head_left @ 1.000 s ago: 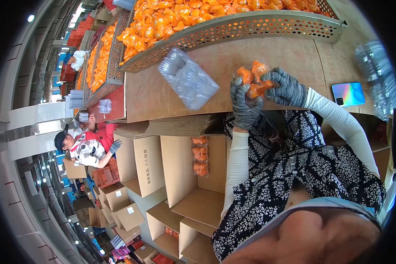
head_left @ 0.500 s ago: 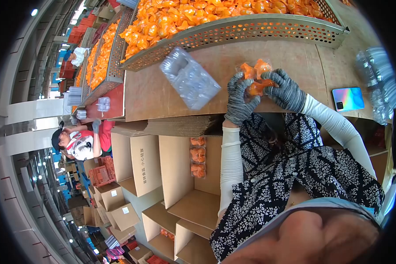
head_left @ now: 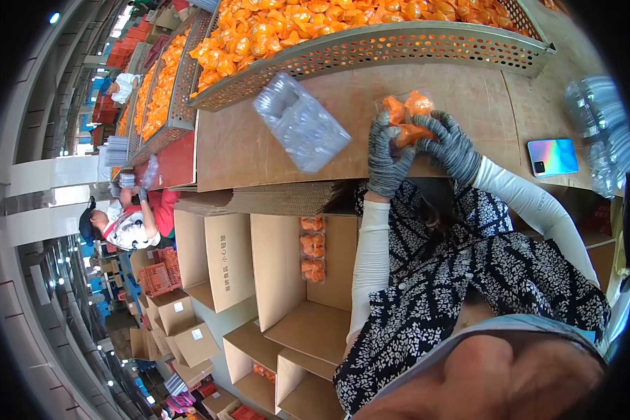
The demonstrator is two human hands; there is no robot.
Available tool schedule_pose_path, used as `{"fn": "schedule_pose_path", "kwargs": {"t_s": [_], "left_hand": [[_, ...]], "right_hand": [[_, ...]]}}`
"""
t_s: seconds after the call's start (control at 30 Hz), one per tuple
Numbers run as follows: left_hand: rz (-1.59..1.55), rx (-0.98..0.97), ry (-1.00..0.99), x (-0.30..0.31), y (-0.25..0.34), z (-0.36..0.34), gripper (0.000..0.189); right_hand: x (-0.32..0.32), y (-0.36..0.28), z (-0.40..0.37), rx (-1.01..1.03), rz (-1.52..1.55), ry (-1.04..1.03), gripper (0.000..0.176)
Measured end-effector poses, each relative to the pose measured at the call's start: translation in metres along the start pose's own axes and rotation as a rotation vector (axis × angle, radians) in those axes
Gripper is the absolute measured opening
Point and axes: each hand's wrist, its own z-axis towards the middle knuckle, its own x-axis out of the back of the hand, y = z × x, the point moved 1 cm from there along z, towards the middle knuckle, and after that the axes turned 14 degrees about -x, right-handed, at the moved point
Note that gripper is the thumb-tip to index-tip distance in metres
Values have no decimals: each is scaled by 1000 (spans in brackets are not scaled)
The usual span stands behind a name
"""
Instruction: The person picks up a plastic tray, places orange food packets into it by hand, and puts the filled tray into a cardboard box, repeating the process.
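Both my hands, in grey striped gloves, are at a small clear plastic tray (head_left: 382,106) near the table's front edge. Orange wrapped pieces (head_left: 418,103) sit in its far part. My left hand (head_left: 388,157) has its fingers wrapped round the near left side of an orange piece (head_left: 407,134). From the right, my right hand (head_left: 451,145) curls its fingers over the same piece. The gloves cover part of the tray and of that piece. Left of my hands lies a stack of clear plastic trays (head_left: 302,124).
A perforated metal bin (head_left: 378,47) of orange pieces spans the table's (head_left: 469,94) back. At right are a phone (head_left: 553,157) and more clear trays (head_left: 602,133). Cardboard boxes (head_left: 308,315) stand below the table's left part. A co-worker (head_left: 136,224) is at far left.
My left hand has turned slightly and moved a little right; my right hand has shifted slightly left around the orange piece. The co-worker's arm has moved, with clear plastic now at the hand.
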Motion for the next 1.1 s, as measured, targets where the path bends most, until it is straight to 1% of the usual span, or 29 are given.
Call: {"fn": "schedule_pose_path", "kwargs": {"t_s": [0.07,0.13,0.2,0.23,0.27,0.3,0.33,0.37,0.4,0.43,0.47,0.5,0.53,0.57,0.6,0.63,0.67,0.7,0.73,0.8,0.87,0.93,1.0,1.1], "left_hand": [[-226,6,57,0,-9,-6,65],[-171,16,53,2,-5,-5,66],[-114,30,52,4,1,-7,67],[-167,136,82,2,0,-11,67],[-220,239,114,1,-2,-15,66],[-219,237,119,4,-1,-14,66],[-270,274,171,8,-1,-15,60],[-319,310,223,12,-1,-15,53],[-315,310,226,13,-8,-20,53],[-439,395,266,14,-18,-24,42],[-565,479,305,14,-27,-28,32],[-562,478,310,14,-27,-22,32],[-534,687,304,13,-28,-17,23],[-503,896,296,12,-27,-13,14],[-503,897,297,11,-26,-8,14],[-440,865,317,10,-25,-4,11],[-377,832,336,10,-25,-1,9],[-378,833,335,12,-26,2,9],[-385,873,293,13,-29,1,8],[-390,922,247,14,-37,-2,8],[-356,944,183,13,-49,-3,8],[-349,967,167,15,-46,6,8],[-343,985,149,18,-44,14,9],[-354,1012,118,23,-36,18,15]], "right_hand": [[-1,-2,2,-34,26,16,28],[2,-3,6,-63,56,30,26],[5,-3,10,155,-104,110,23],[5,-3,11,158,-103,115,23],[5,-1,12,185,-137,74,22],[4,1,11,211,-172,29,21],[2,5,12,214,-172,28,21],[-3,10,14,189,-134,10,23],[-7,14,16,164,-94,-9,24],[-6,16,18,168,-90,-9,24],[-4,18,19,233,-138,-24,27],[-4,19,20,298,-187,-40,30],[-5,19,21,303,-187,-41,30],[-6,18,21,289,-167,-37,23],[-7,18,21,273,-147,-32,17],[-5,17,22,272,-146,-33,17],[-2,16,23,313,-166,-14,20],[2,13,24,354,-185,5,23],[0,16,24,351,-184,4,23],[-5,20,24,388,-170,14,41],[-11,22,24,383,-177,6,43],[-10,21,27,377,-188,0,45],[-10,23,31,386,-179,-62,45],[-10,24,33,416,-169,-52,47]]}}
